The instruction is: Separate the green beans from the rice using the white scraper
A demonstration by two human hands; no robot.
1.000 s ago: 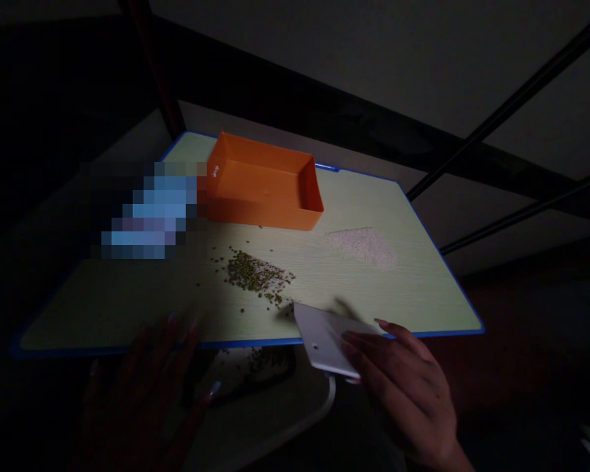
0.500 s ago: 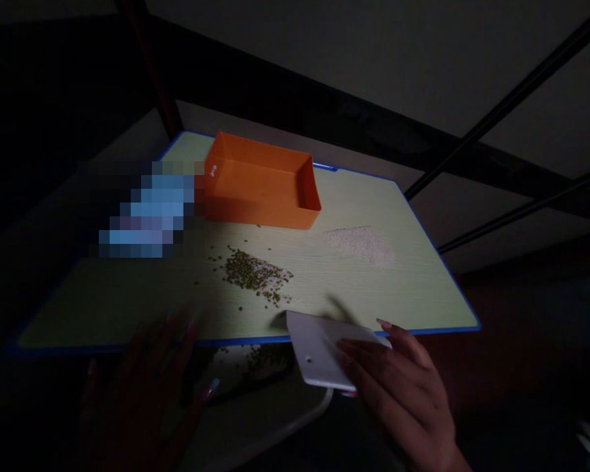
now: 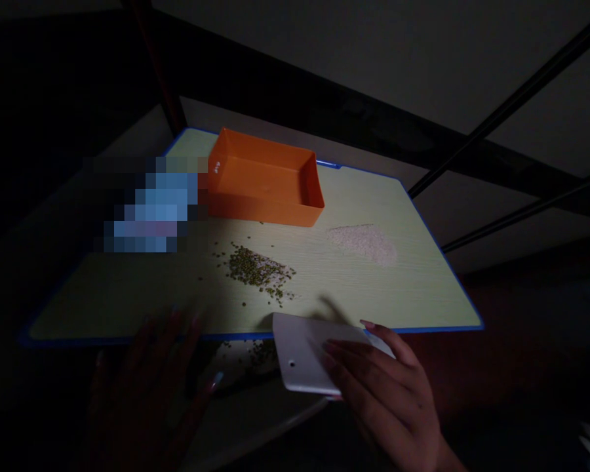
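In the head view my right hand (image 3: 391, 387) is closed on a thin white scraper (image 3: 305, 354) with a small hole near one corner. The scraper is held at the front edge of the pale green table (image 3: 413, 295). My left hand (image 3: 147, 387) is in deep shadow at the front left edge, its fingers spread and nothing seen in it. Between the hands and the orange box lies a pile of green beans (image 3: 250, 265) mixed with white grains. A separate pile of white rice-like grains (image 3: 366, 242) lies to the right.
An open orange box (image 3: 265, 216) stands at the back of the table. A blurred-out bluish patch (image 3: 152, 210) covers something on the left. Below the front edge, beans and pale grains (image 3: 255, 354) show in the dark, their container unclear.
My right hand has moved slightly left and down with the scraper. My left hand stays spread in about the same place. The piles look unchanged; the view has shifted slightly.
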